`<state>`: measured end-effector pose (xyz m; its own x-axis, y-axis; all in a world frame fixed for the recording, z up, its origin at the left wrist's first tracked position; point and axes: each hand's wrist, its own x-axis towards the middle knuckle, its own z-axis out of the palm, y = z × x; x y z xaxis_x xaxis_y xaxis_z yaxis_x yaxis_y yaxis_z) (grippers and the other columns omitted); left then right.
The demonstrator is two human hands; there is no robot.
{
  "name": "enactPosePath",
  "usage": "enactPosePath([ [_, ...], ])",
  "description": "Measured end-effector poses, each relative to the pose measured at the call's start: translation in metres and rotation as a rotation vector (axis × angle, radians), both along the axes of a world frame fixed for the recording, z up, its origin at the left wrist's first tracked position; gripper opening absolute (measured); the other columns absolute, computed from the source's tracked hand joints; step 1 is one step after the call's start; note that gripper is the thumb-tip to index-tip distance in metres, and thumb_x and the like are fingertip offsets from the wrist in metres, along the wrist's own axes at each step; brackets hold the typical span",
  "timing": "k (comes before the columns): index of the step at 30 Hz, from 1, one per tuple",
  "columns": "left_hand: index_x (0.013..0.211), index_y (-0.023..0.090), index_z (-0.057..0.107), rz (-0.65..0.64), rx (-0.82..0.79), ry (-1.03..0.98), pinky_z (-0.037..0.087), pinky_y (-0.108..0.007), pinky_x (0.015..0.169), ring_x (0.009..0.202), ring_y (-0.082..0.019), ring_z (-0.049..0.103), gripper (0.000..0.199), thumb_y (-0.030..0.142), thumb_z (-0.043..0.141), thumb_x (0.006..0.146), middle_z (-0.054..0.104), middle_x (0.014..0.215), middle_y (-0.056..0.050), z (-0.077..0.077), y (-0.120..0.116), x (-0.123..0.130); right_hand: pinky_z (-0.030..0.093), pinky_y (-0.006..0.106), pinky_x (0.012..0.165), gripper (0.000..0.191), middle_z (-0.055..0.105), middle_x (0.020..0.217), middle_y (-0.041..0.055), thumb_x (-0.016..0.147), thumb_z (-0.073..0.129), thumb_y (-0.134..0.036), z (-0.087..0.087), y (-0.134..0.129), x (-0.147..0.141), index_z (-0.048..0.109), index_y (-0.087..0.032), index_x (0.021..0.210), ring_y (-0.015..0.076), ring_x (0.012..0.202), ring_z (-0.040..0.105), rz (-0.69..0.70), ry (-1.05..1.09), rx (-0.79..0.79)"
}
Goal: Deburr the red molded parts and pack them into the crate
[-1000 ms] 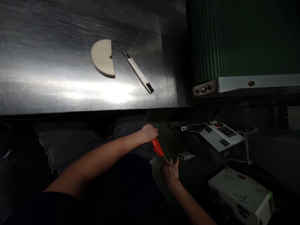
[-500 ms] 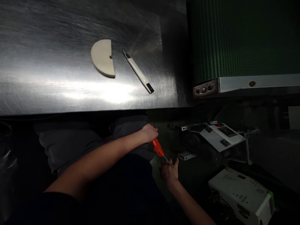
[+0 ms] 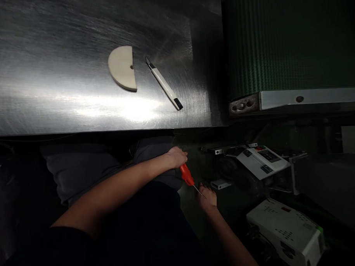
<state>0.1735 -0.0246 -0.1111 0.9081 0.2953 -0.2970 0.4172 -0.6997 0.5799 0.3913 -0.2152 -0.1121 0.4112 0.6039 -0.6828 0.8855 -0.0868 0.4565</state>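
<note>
The red-handled screwdriver sits clenched in the left hand, its tip near the loosely curled right hand (contact unclear).

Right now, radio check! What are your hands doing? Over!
Left hand shut on orange-handled thin steel tool. Right hand beside its tip, touch unclear. Nothing between them; white boxy metal unit off to the right.

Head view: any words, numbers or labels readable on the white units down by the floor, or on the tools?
None can be read. The white box and the white panel unit carry small markings, too small and dark to read. The white utility knife and the red-handled tool show no text.
</note>
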Motion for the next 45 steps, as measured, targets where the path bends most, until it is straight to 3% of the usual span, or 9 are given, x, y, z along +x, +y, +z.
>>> enactPosePath([
  [5,0.11,0.017,0.073,-0.026,-0.013,-0.016,0.057,-0.047,0.101,0.112,-0.023,0.069,0.015,0.025,0.068,0.098,0.072,0.128,-0.009,0.001,0.001,-0.002,0.058,0.042,0.091,0.034,0.075,0.102,0.0055,0.108,0.05,-0.045,-0.004,0.003,0.015,0.069,-0.017,0.116,0.0202,0.095,0.072,-0.166,0.043,-0.006],
  [9,0.109,0.016,0.072,-0.011,-0.011,-0.005,0.058,-0.047,0.1,0.112,-0.023,0.069,0.015,0.024,0.067,0.098,0.071,0.128,-0.008,0.002,0.001,-0.002,0.059,0.042,0.091,0.038,0.075,0.104,0.0064,0.108,0.051,-0.049,-0.008,0.008,0.027,0.069,-0.017,0.117,0.0199,0.094,0.072,-0.268,0.024,-0.001],
  [21,0.11,0.015,0.072,0.073,-0.018,0.058,0.058,-0.048,0.101,0.115,-0.024,0.069,0.019,0.028,0.069,0.097,0.073,0.127,-0.01,-0.008,-0.002,0.01,0.055,0.035,0.085,0.035,0.076,0.104,0.0055,0.11,0.043,-0.039,-0.001,-0.011,0.048,0.068,-0.017,0.121,0.0181,0.092,0.071,-0.278,0.229,0.114],
  [25,0.111,0.014,0.072,0.093,-0.029,0.074,0.058,-0.047,0.1,0.115,-0.025,0.069,0.02,0.029,0.07,0.096,0.072,0.128,-0.01,-0.011,-0.002,0.014,0.051,0.031,0.083,0.038,0.073,0.114,0.0081,0.111,0.031,-0.03,0.008,-0.023,0.048,0.065,-0.017,0.121,0.0176,0.1,0.07,-0.211,0.22,0.164],
  [28,0.112,0.015,0.071,0.101,-0.034,0.079,0.058,-0.048,0.101,0.115,-0.025,0.068,0.021,0.029,0.07,0.097,0.071,0.129,-0.01,-0.013,-0.002,0.016,0.047,0.029,0.083,0.034,0.069,0.12,0.0094,0.108,0.034,-0.026,0.012,-0.031,0.042,0.066,-0.018,0.116,0.0191,0.107,0.068,-0.105,0.208,0.156],
  [33,0.113,0.015,0.071,0.105,-0.036,0.087,0.058,-0.048,0.101,0.115,-0.025,0.068,0.021,0.029,0.069,0.097,0.071,0.127,-0.01,-0.012,-0.002,0.015,0.043,0.035,0.09,0.029,0.067,0.118,0.011,0.105,0.039,-0.023,0.018,-0.038,0.031,0.067,-0.019,0.113,0.0242,0.11,0.065,0.036,0.159,0.157],
  [40,0.115,0.015,0.071,0.087,-0.027,0.095,0.058,-0.049,0.101,0.117,-0.025,0.068,0.022,0.029,0.069,0.097,0.071,0.13,-0.011,-0.01,-0.002,0.015,0.042,0.037,0.088,0.031,0.07,0.108,0.0098,0.107,0.035,-0.024,0.029,-0.046,0.038,0.066,-0.019,0.105,0.0241,0.103,0.068,0.099,0.095,0.178],
  [45,0.116,0.014,0.071,0.084,-0.02,0.092,0.058,-0.049,0.102,0.118,-0.026,0.068,0.024,0.029,0.069,0.097,0.07,0.131,-0.012,-0.01,-0.003,0.014,0.041,0.039,0.092,0.037,0.072,0.113,0.0121,0.109,0.032,-0.026,0.027,-0.045,0.023,0.068,-0.017,0.111,0.0254,0.105,0.068,0.178,0.151,0.154],
])
